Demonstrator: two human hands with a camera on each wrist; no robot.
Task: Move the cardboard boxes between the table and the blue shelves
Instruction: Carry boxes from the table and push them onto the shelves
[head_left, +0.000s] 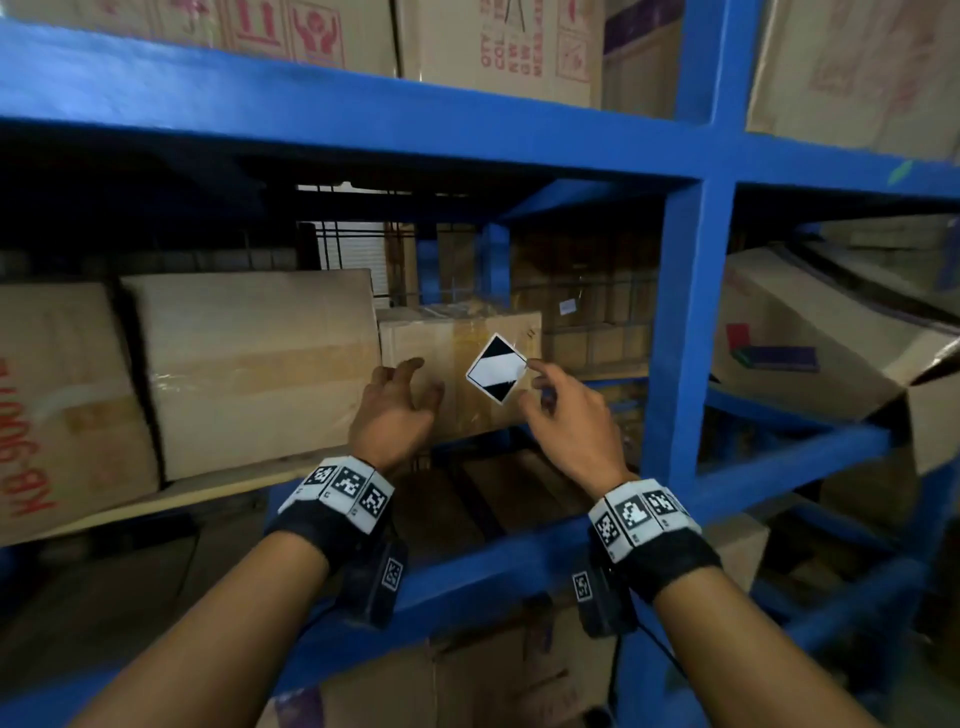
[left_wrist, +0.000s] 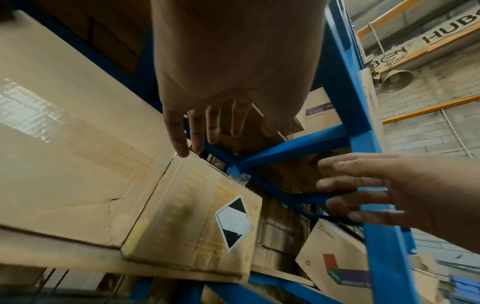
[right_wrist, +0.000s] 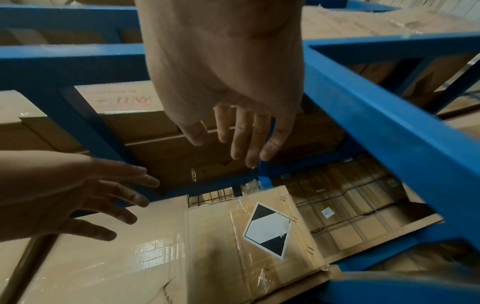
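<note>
A small cardboard box (head_left: 457, 343) (left_wrist: 192, 218) (right_wrist: 221, 242) with a black-and-white diamond label (head_left: 496, 368) stands on the middle level of the blue shelves (head_left: 685, 322). Both hands are stretched out in front of it with fingers spread and hold nothing. My left hand (head_left: 397, 402) (left_wrist: 205, 123) hovers at the box's left front edge; whether it touches is unclear. My right hand (head_left: 561, 400) (right_wrist: 241, 135) is just in front of the box's right side, near the label. A larger taped box (head_left: 254, 364) (left_wrist: 67, 144) stands right beside the small one on its left.
More boxes fill the shelf above (head_left: 493, 47) and the far left (head_left: 62, 405). A blue upright post (head_left: 680, 364) stands just right of my right hand, with a tilted open box (head_left: 810, 338) in the bay beyond. Boxes also lie on the level below (head_left: 467, 675).
</note>
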